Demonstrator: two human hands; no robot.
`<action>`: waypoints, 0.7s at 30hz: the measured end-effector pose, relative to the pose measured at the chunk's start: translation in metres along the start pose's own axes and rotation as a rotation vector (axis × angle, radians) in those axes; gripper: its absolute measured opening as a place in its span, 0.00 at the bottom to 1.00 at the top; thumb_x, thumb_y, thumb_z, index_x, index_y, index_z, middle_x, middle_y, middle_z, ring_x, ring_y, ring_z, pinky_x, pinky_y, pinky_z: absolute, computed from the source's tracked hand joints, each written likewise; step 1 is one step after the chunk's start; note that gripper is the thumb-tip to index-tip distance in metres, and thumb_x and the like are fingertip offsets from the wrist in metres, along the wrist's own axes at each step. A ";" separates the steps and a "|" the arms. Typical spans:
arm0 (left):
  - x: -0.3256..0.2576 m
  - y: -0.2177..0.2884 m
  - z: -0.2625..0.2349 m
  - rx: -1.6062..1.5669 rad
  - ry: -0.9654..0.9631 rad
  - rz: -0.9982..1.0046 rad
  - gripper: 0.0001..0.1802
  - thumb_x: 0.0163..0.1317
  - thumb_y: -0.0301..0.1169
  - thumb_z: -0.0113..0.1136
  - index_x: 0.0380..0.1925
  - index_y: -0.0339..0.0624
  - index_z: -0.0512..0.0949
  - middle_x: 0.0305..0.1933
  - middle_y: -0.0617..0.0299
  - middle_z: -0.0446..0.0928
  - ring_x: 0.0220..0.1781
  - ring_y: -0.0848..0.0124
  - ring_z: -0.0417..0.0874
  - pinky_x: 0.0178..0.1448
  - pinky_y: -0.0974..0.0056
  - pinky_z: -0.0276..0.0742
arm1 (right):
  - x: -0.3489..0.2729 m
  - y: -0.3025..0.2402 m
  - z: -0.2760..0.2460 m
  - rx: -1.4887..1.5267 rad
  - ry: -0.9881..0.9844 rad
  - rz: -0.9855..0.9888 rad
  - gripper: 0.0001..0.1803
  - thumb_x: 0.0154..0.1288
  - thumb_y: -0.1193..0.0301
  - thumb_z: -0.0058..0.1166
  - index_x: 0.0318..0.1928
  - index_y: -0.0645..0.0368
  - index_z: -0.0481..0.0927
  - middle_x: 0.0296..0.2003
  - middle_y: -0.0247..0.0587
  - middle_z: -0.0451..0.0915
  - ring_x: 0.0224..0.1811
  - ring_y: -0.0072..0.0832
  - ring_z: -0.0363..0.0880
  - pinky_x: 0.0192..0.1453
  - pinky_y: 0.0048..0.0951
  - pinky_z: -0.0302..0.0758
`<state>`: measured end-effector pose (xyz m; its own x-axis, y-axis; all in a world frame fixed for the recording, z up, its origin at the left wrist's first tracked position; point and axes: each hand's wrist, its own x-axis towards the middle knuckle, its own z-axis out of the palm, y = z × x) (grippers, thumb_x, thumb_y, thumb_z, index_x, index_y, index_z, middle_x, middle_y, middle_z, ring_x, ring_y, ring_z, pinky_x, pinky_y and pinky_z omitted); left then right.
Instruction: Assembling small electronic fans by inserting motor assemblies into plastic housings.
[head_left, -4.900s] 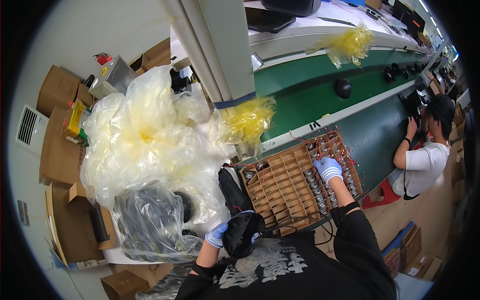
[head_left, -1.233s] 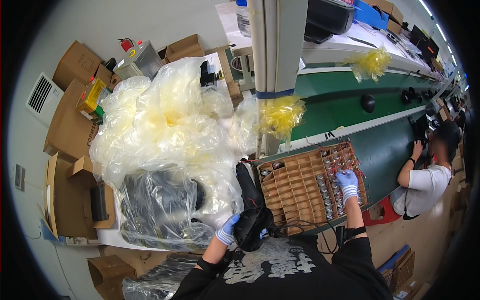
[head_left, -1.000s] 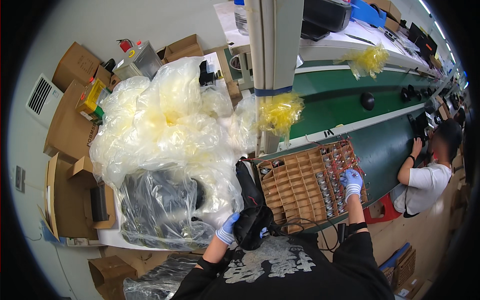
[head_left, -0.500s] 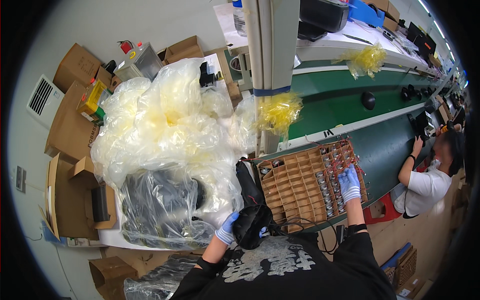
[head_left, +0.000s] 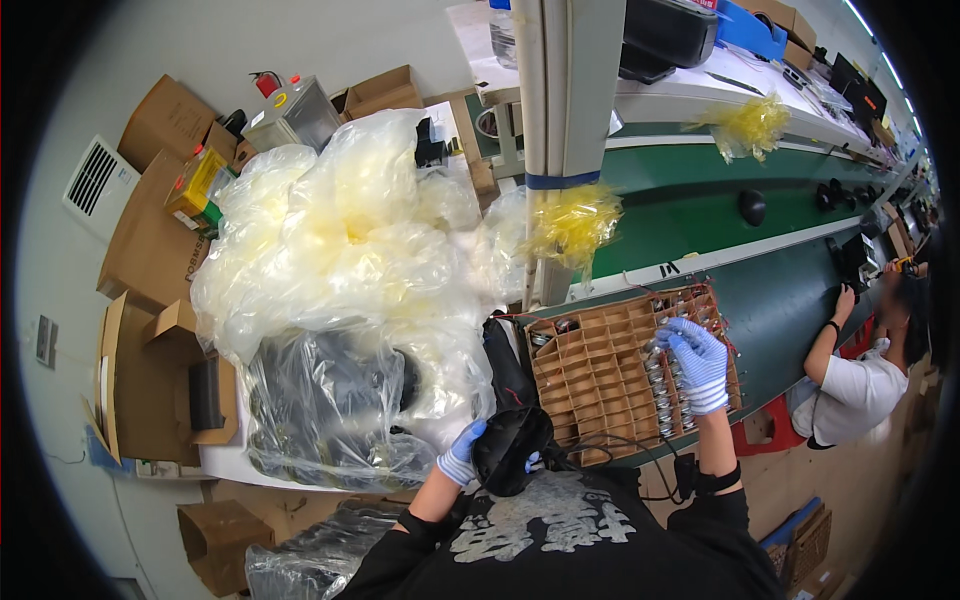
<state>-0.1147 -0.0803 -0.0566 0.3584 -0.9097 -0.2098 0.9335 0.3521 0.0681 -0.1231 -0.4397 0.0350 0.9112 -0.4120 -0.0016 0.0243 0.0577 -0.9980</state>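
A black, rounded plastic housing (head_left: pixel 512 452) is held close to my chest, its hollow side facing up. My left hand (head_left: pixel 462 456), in a blue-and-white striped glove, is closed on its left edge. To the right lies a cardboard divider tray (head_left: pixel 590 385) with many square cells. Small silver round parts (head_left: pixel 657 395) with red wires fill the cells on its right side. Above these cells is my right hand (head_left: pixel 698 362), gloved alike, with the fingers bent together; whatever is between the fingertips is too small to make out.
Clear plastic bags (head_left: pixel 340 240) cover the table at left, one over dark parts. A post (head_left: pixel 565 110) with yellow film rises behind the tray. Beyond runs a green conveyor (head_left: pixel 680 200) carrying black parts. At right a co-worker (head_left: pixel 860 390) sits near a red stool (head_left: pixel 775 425).
My right hand has lifted from the tray's right-hand cells and moved slightly left, its fingers now drawn together. My left hand still holds the black housing. The whole view has shifted a little.
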 end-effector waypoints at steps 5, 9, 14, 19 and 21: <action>0.000 0.001 -0.004 0.102 0.096 0.039 0.45 0.54 0.52 0.60 0.66 0.41 0.55 0.67 0.47 0.58 0.66 0.50 0.63 0.70 0.46 0.55 | -0.009 -0.045 0.022 -0.030 -0.243 -0.104 0.16 0.60 0.80 0.53 0.49 0.69 0.75 0.36 0.46 0.82 0.38 0.29 0.82 0.46 0.26 0.78; 0.000 0.000 -0.010 -0.022 -0.070 -0.047 0.46 0.54 0.53 0.60 0.66 0.41 0.55 0.67 0.45 0.59 0.65 0.48 0.64 0.69 0.45 0.56 | -0.014 -0.038 0.030 -0.247 -0.410 0.124 0.15 0.60 0.74 0.56 0.48 0.68 0.77 0.37 0.47 0.82 0.39 0.27 0.82 0.44 0.23 0.77; -0.003 0.000 0.007 0.128 0.128 0.021 0.46 0.54 0.53 0.59 0.66 0.40 0.55 0.65 0.43 0.60 0.64 0.47 0.65 0.69 0.45 0.57 | -0.003 0.050 0.021 -0.407 -0.368 0.068 0.21 0.59 0.73 0.56 0.54 0.64 0.73 0.40 0.50 0.82 0.41 0.31 0.82 0.46 0.28 0.76; -0.008 0.003 0.004 0.174 0.141 0.056 0.45 0.54 0.53 0.59 0.65 0.38 0.56 0.65 0.45 0.61 0.64 0.50 0.66 0.69 0.46 0.57 | 0.008 0.068 0.011 -0.984 0.112 -0.021 0.39 0.52 0.69 0.62 0.63 0.60 0.58 0.44 0.52 0.77 0.45 0.44 0.77 0.52 0.38 0.72; -0.010 0.002 0.006 0.146 0.136 0.082 0.45 0.54 0.53 0.59 0.65 0.38 0.57 0.65 0.46 0.62 0.64 0.50 0.66 0.69 0.47 0.58 | 0.005 0.059 0.016 -1.137 0.125 -0.080 0.41 0.50 0.69 0.63 0.64 0.60 0.57 0.44 0.51 0.76 0.45 0.44 0.76 0.53 0.39 0.71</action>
<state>-0.1163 -0.0717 -0.0488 0.4375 -0.8376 -0.3270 0.8967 0.3792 0.2285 -0.1106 -0.4239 -0.0225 0.8748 -0.4689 0.1216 -0.3637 -0.8016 -0.4745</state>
